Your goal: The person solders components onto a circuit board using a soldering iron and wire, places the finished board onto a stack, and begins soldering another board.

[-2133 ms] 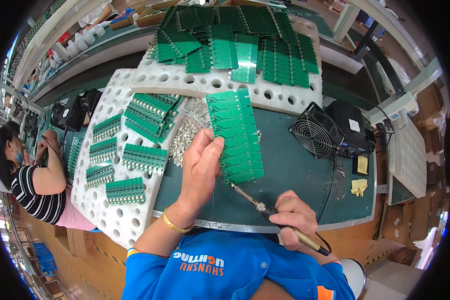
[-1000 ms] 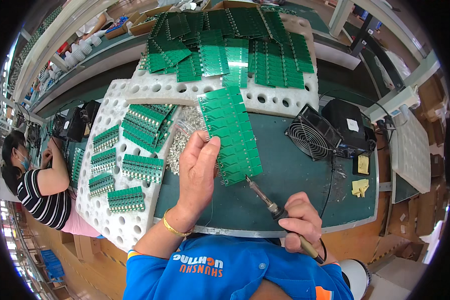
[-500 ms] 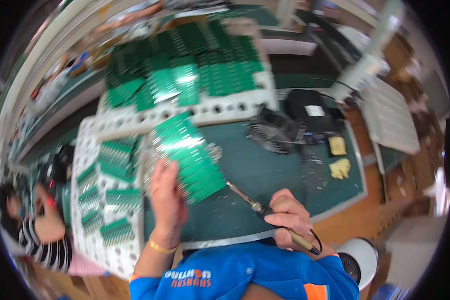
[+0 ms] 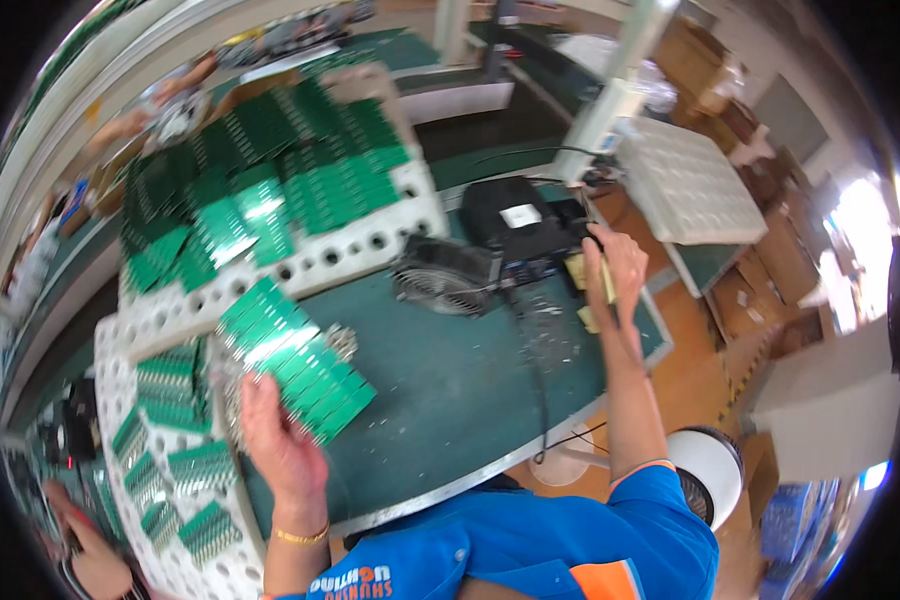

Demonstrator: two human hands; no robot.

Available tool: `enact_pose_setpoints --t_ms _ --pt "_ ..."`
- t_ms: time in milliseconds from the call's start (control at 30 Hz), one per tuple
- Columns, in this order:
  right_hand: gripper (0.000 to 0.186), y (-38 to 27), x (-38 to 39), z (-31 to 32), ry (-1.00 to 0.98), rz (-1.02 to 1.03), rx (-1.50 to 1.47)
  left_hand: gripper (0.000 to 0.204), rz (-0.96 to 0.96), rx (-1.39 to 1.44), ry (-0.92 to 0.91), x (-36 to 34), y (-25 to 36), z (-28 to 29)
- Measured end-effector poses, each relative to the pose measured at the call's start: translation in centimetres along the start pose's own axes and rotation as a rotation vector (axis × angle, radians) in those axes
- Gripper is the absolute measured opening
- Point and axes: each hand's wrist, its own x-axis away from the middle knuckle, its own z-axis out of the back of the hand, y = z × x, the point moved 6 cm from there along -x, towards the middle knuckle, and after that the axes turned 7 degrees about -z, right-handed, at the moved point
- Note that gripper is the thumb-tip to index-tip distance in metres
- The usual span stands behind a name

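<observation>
My left hand grips a green circuit board panel by its lower left edge. The panel is tilted, scored into strips and shiny with reflected light. My right hand reaches out to the far right of the table, fingers closed, beside the black box and over the yellow sponges. The soldering iron in it is almost wholly hidden by the fingers. Left of that hand stands a black fan with a round wire guard. A little heap of small metal parts lies behind the panel.
Many green boards cover a white perforated foam tray at the back. Another foam tray on the left holds boards with pins. A black box and cables sit behind the fan. A co-worker's arm shows at lower left.
My right hand has swung from near my body out to the far right with the soldering iron. My left hand still holds the panel. The whole view has shifted rightward.
</observation>
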Motion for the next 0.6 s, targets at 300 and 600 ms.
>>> enact_pose_setpoints --t_ms 300,600 --pt "0.024 -6.8 3.8 4.9 0.058 -0.214 -0.866 0.010 -0.030 -0.061 0.053 -0.2 1.2 0.7" --pt "0.021 -19.8 8.1 4.6 -0.612 0.238 -1.425 0.016 -0.078 -0.036 0.063 0.2 2.6 -0.2"
